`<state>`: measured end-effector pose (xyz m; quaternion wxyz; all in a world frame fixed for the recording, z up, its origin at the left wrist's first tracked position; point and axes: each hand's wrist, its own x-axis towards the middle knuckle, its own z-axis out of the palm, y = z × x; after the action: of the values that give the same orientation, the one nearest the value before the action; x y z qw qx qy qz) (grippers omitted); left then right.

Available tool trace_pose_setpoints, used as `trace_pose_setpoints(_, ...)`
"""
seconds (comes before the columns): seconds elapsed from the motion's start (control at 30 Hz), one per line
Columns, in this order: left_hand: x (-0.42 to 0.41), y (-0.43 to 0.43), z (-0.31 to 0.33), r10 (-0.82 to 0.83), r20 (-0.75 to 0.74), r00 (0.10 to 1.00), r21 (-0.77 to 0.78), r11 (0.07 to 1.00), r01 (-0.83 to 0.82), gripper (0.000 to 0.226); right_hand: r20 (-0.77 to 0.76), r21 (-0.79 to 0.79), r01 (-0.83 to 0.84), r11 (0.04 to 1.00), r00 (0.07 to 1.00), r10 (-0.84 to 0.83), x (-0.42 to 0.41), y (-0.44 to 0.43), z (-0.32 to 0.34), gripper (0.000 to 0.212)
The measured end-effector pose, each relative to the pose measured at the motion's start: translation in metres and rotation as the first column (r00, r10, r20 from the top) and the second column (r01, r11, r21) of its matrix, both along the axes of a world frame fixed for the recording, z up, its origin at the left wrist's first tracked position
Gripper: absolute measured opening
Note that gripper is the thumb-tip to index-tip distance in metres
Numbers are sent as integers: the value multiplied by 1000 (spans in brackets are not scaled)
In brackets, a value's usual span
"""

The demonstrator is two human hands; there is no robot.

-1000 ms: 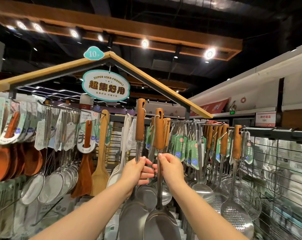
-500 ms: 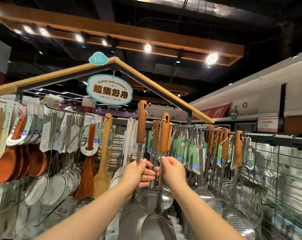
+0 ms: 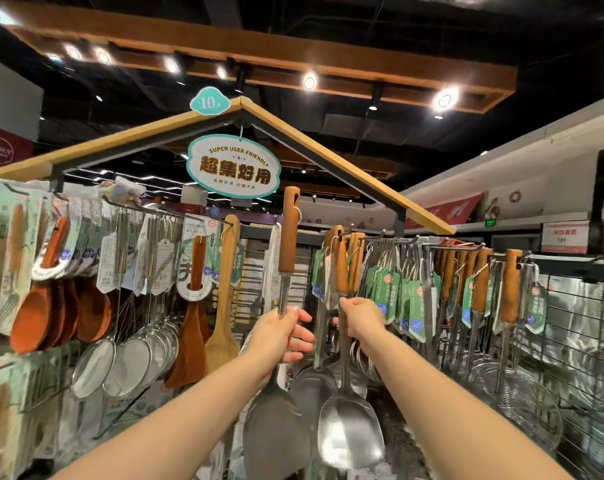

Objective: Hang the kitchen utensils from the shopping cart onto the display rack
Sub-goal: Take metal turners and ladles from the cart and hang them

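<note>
Since each utensil is a stiff steel shaft with a broad head low down and a wooden grip pierced for hanging, it will likely feel bottom-heavy and want to swing. The polished steel looks slippery, so a firm hold high on the shaft, just under the wood, seems best for steering the hole onto a peg.

At centre frame the spatula [image 3: 289, 233] stands upright, its handle top above the pegs, with the left hand [image 3: 282, 337] wrapped round its shaft. Just right of it, the right hand [image 3: 362, 318] pinches the shaft of the ladle [image 3: 349, 436]. The ladle's handle top is level with a peg [image 3: 343, 233] of the display rack [image 3: 567, 260]; whether it is hooked on I cannot tell.

Tagged utensils crowd the neighbouring pegs, and a teal sign [image 3: 233, 166] hangs above.
</note>
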<state>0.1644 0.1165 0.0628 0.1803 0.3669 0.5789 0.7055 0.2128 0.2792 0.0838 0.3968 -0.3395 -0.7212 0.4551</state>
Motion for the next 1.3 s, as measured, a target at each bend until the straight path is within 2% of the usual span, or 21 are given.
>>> trace_pose_setpoints(0.3, -15, 3, -11, 10, 34, 999, -14, 1000, -10, 33, 93, 133, 64, 989, 993, -77, -28, 19, -14, 30)
trace_pose_setpoints(0.53, -12, 3, -13, -31, -55, 998, -26, 999, 30, 32, 49, 133, 77, 988, 995, -84, -31, 12, -16, 31)
trace_pose_setpoints(0.6, -9, 3, -12, -49, -50, 998, -22, 999, 48, 31, -23, 85, 130, 988, 991, -128, -21, 7, -14, 29)
trace_pose_setpoints(0.7, 1, 3, -7, -78, -34, 996, -11, 997, 78, 31, -241, 74, 257, 964, 942, -233, 2, -3, -6, 25)
trace_pose_setpoints(0.8, 12, 7, 0, -109, -23, 994, -14, 994, 109, 32, -416, 193, 307, 932, 886, -205, 23, -22, 3, 9)
trace_pose_setpoints(0.87, 20, 12, 7, -134, -24, 991, -8, 991, 133, 32, -444, 309, 255, 916, 890, -97, 36, -37, 15, 9)
trace_pose_setpoints(0.97, 34, 20, 16, -140, -29, 990, 11, 990, 140, 31, -313, 422, 27, 906, 942, 118, 47, -57, 34, 14)
trace_pose_setpoints(1.07, 44, 30, 22, -85, -80, 993, -27, 996, 83, 27, -135, 362, -182, 914, 960, 245, 48, -68, 41, 29)
trace_pose_setpoints(1.17, 53, 36, 26, -89, -62, 994, -8, 996, 88, 23, -100, 334, -170, 927, 972, 214, 47, -70, 36, 50)
trace_pose_setpoints(1.3, 54, 42, 25, -127, -93, 988, -66, 991, 121, 21, -68, 398, -93, 913, 989, 131, 52, -69, 33, 55)
